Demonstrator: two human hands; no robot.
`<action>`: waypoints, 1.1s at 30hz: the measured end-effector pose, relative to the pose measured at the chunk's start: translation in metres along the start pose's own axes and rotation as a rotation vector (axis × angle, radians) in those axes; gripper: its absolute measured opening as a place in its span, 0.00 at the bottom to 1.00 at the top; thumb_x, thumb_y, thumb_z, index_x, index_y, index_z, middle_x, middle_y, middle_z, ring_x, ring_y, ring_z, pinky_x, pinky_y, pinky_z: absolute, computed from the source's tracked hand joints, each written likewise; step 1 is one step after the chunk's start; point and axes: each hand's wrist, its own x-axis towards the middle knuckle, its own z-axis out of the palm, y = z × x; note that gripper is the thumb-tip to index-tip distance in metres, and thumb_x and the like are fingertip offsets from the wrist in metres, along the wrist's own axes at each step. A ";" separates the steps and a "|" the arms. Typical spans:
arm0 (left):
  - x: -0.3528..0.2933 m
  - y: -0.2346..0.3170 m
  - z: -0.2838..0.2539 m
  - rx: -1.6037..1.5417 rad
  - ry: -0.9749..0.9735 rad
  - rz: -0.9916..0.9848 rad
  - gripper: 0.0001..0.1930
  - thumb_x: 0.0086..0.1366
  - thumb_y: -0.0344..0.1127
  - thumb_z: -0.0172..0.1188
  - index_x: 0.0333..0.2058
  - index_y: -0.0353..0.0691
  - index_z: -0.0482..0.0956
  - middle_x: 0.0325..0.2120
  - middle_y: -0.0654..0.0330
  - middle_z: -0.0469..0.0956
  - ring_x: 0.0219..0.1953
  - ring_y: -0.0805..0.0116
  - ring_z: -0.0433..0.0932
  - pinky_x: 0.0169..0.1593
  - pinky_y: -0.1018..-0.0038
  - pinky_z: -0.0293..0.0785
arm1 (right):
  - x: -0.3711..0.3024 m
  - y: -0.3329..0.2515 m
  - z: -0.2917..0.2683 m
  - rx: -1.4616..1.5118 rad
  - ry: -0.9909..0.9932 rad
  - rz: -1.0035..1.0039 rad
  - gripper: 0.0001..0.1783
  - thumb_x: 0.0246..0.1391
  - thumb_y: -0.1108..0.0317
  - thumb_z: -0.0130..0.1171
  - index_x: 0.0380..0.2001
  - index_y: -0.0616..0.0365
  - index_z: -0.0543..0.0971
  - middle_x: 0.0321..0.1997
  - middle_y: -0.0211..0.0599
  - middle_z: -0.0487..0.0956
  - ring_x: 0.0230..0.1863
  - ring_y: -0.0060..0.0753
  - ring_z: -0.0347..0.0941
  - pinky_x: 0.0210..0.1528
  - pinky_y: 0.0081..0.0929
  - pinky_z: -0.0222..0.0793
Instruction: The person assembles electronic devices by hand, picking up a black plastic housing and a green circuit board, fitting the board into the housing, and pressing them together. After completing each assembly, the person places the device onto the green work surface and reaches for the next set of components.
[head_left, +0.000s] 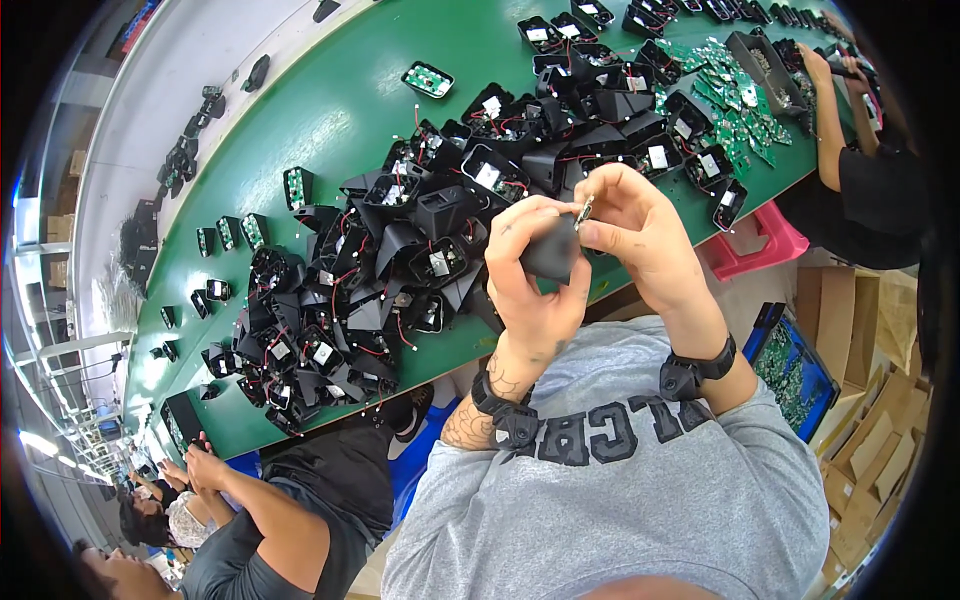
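My left hand [535,275] is closed round a black plastic housing [549,254], held above the near edge of the green table. The thumb and fingers of my right hand [640,235] pinch a thin, pale small part [585,212] at the housing's right side. It looks like a circuit board seen nearly edge-on, though its face is hidden. Just beyond my hands lies a large heap of black housings [440,210], many with red wires and white labelled parts inside.
Loose green circuit boards [735,100] are piled at the right, beside a grey bin [765,70]. Housings with boards fitted [428,80] stand apart on the green table [330,110]. Co-workers sit at left and right. A pink stool [755,245], a blue board-filled crate [790,370] and cardboard boxes [870,460] are at right.
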 end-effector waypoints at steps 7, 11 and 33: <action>0.014 0.021 -0.001 -0.426 0.046 -0.646 0.33 0.56 0.17 0.56 0.57 0.44 0.52 0.47 0.55 0.66 0.46 0.68 0.72 0.46 0.74 0.77 | 0.002 -0.003 -0.005 -0.226 0.029 -0.137 0.06 0.49 0.80 0.62 0.32 0.62 0.77 0.36 0.29 0.76 0.37 0.19 0.72 0.41 0.17 0.68; 0.033 0.026 -0.029 -0.660 -0.204 -0.886 0.32 0.55 0.19 0.60 0.56 0.43 0.57 0.46 0.56 0.69 0.46 0.66 0.74 0.42 0.71 0.81 | 0.003 -0.003 -0.022 -0.211 -0.068 -0.019 0.05 0.52 0.73 0.62 0.32 0.61 0.77 0.31 0.27 0.77 0.32 0.17 0.72 0.37 0.16 0.69; 0.013 0.023 -0.017 -0.685 -0.247 -0.854 0.35 0.58 0.24 0.58 0.61 0.42 0.52 0.51 0.54 0.67 0.50 0.66 0.71 0.49 0.68 0.77 | -0.012 -0.028 0.005 -0.494 0.054 0.037 0.13 0.42 0.79 0.67 0.30 0.62 0.73 0.26 0.32 0.80 0.28 0.17 0.77 0.33 0.15 0.73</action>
